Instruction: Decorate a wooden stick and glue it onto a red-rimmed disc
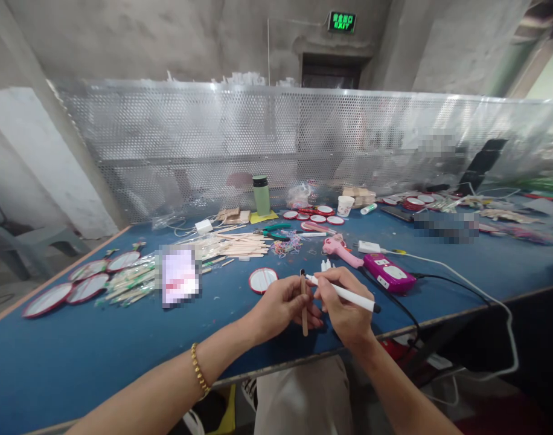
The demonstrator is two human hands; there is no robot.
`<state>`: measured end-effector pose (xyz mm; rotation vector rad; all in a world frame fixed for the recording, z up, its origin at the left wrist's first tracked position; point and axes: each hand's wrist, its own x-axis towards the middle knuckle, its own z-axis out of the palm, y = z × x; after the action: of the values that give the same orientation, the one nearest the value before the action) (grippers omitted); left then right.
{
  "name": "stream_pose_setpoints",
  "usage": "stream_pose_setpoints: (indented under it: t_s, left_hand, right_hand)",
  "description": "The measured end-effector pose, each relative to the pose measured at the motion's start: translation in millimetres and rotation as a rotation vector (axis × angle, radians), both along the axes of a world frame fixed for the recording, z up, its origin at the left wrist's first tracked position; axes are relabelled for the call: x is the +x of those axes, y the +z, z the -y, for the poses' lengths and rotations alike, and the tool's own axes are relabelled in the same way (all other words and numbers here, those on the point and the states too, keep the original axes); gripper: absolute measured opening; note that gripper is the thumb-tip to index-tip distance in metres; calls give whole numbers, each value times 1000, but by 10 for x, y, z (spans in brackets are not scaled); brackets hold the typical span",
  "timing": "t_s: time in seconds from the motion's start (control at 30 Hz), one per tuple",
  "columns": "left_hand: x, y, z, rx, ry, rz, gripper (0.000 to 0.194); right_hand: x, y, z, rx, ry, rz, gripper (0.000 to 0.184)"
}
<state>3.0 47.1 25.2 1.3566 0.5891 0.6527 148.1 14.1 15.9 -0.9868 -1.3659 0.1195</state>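
My left hand is closed around a flat wooden stick, held upright over the near edge of the blue table. My right hand grips a white marker pen, its tip touching the stick near the top. A small round red-rimmed mirror lies on the table just beyond my left hand. A gold bead bracelet is on my left wrist.
A pile of wooden sticks lies mid-table, with red-rimmed discs at the far left. A pink glue gun, a magenta device with cables, green pliers, a green bottle and a perforated metal screen stand behind.
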Motion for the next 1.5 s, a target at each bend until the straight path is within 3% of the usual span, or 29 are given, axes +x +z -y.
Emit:
stream_pose_setpoints:
  t_s: [0.57, 1.5]
  left_hand:
    - [0, 7, 11, 48, 16, -30, 56]
    - [-3, -3, 7, 1, 6, -1, 57]
  right_hand:
    - [-16, 13, -21, 17, -5, 25, 14]
    - [-8, -16, -21, 7, -15, 8, 14]
